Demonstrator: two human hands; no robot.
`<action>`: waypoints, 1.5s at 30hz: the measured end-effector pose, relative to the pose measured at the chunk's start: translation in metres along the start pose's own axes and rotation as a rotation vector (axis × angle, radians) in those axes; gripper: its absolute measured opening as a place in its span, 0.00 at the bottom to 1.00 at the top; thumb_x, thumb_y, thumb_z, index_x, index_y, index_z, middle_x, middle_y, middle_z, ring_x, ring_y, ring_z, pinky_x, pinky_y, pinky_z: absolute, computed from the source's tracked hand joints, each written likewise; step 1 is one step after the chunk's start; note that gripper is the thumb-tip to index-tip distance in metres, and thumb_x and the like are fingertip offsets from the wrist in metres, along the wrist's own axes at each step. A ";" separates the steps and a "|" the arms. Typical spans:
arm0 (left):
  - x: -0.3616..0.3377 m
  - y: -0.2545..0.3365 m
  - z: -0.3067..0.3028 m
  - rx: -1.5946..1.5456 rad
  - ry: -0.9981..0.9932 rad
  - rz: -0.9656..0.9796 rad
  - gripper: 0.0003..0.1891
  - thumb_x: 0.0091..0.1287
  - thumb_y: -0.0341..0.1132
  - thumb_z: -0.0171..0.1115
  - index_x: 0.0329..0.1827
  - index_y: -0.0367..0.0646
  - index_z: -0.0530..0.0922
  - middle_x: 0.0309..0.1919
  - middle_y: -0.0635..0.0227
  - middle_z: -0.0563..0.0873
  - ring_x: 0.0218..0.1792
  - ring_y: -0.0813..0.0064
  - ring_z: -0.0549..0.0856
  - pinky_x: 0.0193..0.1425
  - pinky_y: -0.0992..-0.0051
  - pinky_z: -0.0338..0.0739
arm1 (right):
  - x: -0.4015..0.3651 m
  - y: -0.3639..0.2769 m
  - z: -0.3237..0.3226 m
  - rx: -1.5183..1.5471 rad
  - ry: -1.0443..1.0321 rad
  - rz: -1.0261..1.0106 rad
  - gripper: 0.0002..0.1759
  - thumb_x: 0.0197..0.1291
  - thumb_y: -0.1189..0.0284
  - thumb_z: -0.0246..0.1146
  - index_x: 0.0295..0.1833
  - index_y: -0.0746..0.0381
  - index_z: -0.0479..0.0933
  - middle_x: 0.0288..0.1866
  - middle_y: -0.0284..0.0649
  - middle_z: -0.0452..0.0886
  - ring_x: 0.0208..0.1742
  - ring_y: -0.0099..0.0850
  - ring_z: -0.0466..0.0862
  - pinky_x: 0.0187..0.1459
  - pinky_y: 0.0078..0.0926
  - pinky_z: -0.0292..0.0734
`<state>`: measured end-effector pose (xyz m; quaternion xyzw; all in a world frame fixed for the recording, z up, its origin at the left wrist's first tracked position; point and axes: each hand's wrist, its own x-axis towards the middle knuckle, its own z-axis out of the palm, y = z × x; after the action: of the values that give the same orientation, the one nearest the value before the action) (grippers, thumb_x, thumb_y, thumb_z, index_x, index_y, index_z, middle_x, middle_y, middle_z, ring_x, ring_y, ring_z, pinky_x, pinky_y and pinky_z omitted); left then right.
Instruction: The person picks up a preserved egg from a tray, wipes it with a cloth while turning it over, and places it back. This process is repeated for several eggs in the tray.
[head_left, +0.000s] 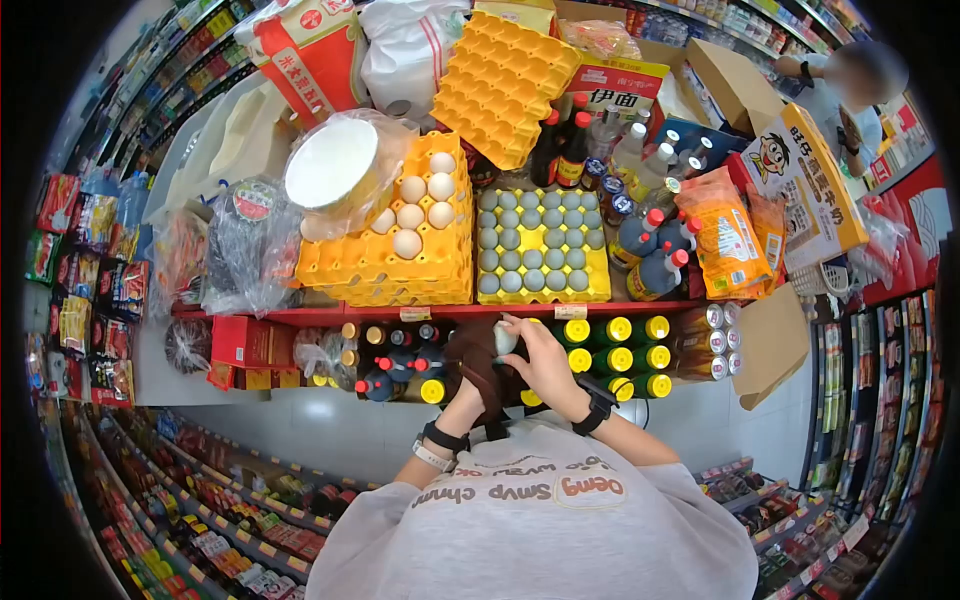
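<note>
In the head view, a pale greenish egg (505,337) is pinched between the fingers of my right hand (548,372), in front of the red shelf edge. Beside it, my left hand (465,402) is closed on a dark brown cloth (470,352), which hides most of its fingers. The egg sits against the cloth. Just beyond my hands, a yellow tray (530,240) holds rows of blue-grey eggs, with a few hollows bare near its middle. To its left, stacked orange egg trays (385,290) carry several cream-coloured eggs (411,215).
A white bowl (331,162) in plastic rests on the orange stack. Dark sauce bottles (650,250) and orange packets (722,235) stand right of the eggs. Yellow-capped bottles (615,330) fill the shelf below. Another person (850,100) is at the far right.
</note>
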<state>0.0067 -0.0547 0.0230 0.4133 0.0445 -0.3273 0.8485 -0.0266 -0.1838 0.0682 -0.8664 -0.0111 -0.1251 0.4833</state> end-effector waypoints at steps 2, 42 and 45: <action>0.000 -0.007 -0.010 0.432 0.003 0.282 0.16 0.66 0.35 0.53 0.56 0.42 0.68 0.50 0.66 0.75 0.50 0.74 0.76 0.54 0.76 0.71 | -0.001 -0.005 -0.003 0.068 -0.007 -0.005 0.24 0.44 0.75 0.69 0.50 0.63 0.71 0.52 0.42 0.78 0.52 0.42 0.77 0.51 0.33 0.73; 0.009 0.038 -0.064 0.981 -0.101 0.400 0.25 0.49 0.35 0.70 0.50 0.41 0.71 0.40 0.66 0.79 0.39 0.74 0.79 0.42 0.74 0.74 | 0.036 0.018 0.019 0.594 -0.409 -0.017 0.28 0.48 0.82 0.64 0.58 0.58 0.72 0.56 0.38 0.75 0.59 0.33 0.73 0.59 0.31 0.68; 0.006 0.061 -0.071 1.597 -0.254 0.488 0.19 0.57 0.39 0.64 0.49 0.42 0.71 0.39 0.67 0.79 0.39 0.75 0.79 0.42 0.76 0.74 | 0.072 0.047 0.020 0.877 -0.290 0.208 0.28 0.51 0.82 0.61 0.61 0.62 0.69 0.57 0.36 0.74 0.55 0.29 0.76 0.56 0.27 0.72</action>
<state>0.0617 0.0213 0.0150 0.8471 -0.3865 -0.1119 0.3472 0.0536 -0.1995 0.0355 -0.5857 -0.0436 0.0626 0.8069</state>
